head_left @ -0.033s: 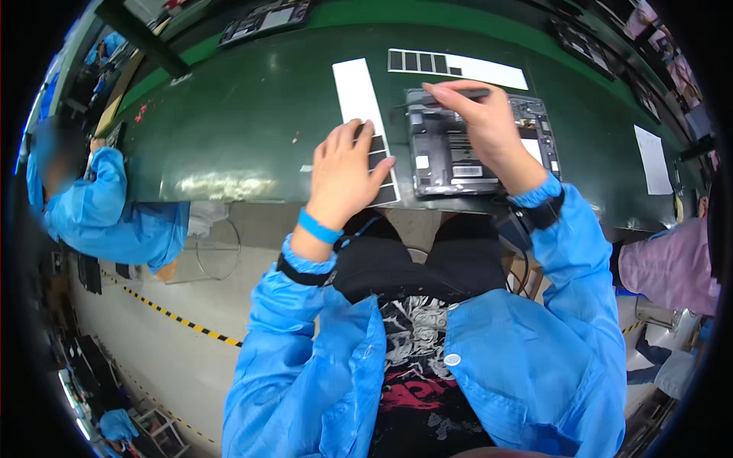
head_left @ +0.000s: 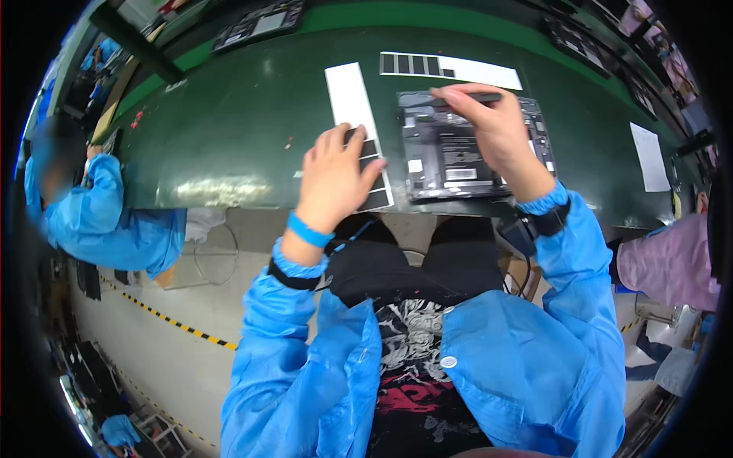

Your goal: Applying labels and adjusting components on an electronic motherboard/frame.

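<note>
My left hand point(head_left: 332, 172) lies flat with fingers a little apart on a white backing strip point(head_left: 349, 91) that carries several black rectangular pads point(head_left: 374, 200). To its right is an open laptop base point(head_left: 427, 189) with a black battery point(head_left: 462, 156) and circuit parts showing. Over its upper edge, my right hand point(head_left: 500, 133) is closed in a pinch on a slim dark tool point(head_left: 485, 97), like tweezers; its tip is hard to make out. Beyond the laptop base lies a second white strip point(head_left: 489, 72) with black pads at its left end.
The green table point(head_left: 221, 122) has a white sheet point(head_left: 649, 156) at the right. Other opened laptop bases sit on the far ledge, at the left point(head_left: 259, 27) and the right point(head_left: 576, 42). A person in blue point(head_left: 88, 187) sits at the left; a pink sleeve point(head_left: 664, 263) shows at the right.
My right hand and the dark tool have moved slightly right over the laptop base. My left hand stays on the strip. The whole view has shifted a little.
</note>
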`<state>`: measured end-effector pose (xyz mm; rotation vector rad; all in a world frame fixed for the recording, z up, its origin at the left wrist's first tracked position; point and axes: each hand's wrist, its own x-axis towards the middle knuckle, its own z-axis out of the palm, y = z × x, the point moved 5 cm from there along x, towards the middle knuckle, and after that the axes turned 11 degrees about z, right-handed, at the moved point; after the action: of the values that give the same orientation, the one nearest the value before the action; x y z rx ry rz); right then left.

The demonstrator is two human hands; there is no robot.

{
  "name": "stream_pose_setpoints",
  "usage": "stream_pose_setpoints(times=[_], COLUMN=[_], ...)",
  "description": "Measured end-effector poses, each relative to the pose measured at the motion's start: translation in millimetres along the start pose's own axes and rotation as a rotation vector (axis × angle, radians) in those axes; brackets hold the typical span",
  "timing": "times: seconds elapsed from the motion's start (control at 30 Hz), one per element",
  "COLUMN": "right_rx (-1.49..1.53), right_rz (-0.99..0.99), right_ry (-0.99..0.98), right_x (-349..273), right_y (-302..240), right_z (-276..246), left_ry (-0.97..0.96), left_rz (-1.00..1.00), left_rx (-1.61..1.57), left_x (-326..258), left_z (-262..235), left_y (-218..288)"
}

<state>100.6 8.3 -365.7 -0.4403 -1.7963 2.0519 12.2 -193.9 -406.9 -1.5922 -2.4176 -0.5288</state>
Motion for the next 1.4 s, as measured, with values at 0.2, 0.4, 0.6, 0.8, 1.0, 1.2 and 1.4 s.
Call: stream_pose_setpoints(times=[0.2,0.4,0.6,0.8,1.0,1.2,1.4], right_rx=[-0.120,-0.052,0.032,0.085,0.038,0.041,0.038], right_rz=[0.131,0.189,0.226,0.293,0.313,0.287,0.282], right_ry=[0.269,0.248,0.182,0.030,0.079,0.126,0.155], right_x=[-32.4,3.1,8.3,6.8,7.2,9.0,9.7], right_y=[-28.6,-2.2,12.5,13.0,20.1,23.7,25.2], right_z=[-144.0,-204.5,-206.8,-197.6,-194.3,-194.8,-197.1], left_ry=[-0.101,-0.166,-0.457,-0.416,-0.461,-0.362,-0.357], left_rz=[0.145,0.415,0.409,0.441,0.456,0.462,0.474], left_rx=[-0.473,-0.737,-0.726,-0.723,-0.717,-0.657,-0.677], left_x=[69.2,134.2,147.9,146.1,143.9,130.4,128.2], left_z=[-44.3,13.0,36.7,31.0,36.8,40.9,40.8], left_y=[60.5,149.9,159.0,158.7,160.6,163.9,163.4])
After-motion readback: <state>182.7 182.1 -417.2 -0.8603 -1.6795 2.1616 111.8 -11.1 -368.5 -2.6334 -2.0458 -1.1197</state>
